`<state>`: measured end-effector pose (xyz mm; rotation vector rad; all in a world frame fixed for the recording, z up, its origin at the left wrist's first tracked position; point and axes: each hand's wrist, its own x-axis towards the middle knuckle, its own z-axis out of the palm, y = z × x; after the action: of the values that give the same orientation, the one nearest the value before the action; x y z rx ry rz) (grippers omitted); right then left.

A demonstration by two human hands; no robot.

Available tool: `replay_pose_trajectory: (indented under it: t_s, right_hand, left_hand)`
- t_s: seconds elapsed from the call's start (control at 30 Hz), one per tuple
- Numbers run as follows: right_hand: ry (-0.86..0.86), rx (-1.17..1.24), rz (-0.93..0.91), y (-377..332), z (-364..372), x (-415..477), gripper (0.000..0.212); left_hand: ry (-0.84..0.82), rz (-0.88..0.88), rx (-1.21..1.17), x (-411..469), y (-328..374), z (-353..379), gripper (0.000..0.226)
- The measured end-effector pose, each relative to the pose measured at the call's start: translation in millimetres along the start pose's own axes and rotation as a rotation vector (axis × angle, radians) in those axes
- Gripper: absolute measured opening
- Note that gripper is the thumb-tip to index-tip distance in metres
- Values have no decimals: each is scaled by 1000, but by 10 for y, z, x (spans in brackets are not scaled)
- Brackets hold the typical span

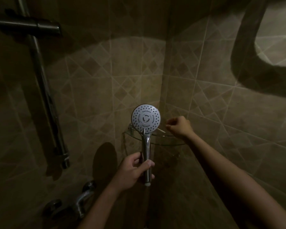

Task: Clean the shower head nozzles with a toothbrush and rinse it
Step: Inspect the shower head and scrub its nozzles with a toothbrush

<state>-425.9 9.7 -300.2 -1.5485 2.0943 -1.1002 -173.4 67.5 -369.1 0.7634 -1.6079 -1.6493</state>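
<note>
The round white-faced shower head with a chrome handle (145, 119) stands upright mid-scene, nozzles facing the camera, in front of a glass corner shelf (163, 139). The left hand (134, 171) is wrapped around the handle low down, a sound hold; wet chrome is probably slippery, and the piece looks rigid and light. The right hand (178, 125), loosely curled, holds nothing I can see and hovers over a thin pale stick (161, 130) on the far shelf, possibly the toothbrush.

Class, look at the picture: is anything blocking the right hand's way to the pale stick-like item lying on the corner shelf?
Nothing visible. The right hand hovers over the glass corner shelf, beside the pale stick, with only open air between. The shower head, held by the left hand, covers the stick's far end.
</note>
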Motion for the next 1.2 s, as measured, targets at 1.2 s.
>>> replay_pose_trajectory:
  t_s: [1.2]
  right_hand:
    - [-135, 735, 228, 377, -48, -1328, 28]
  left_hand:
    - [-82, -150, -181, -241, -639, 463, 34]
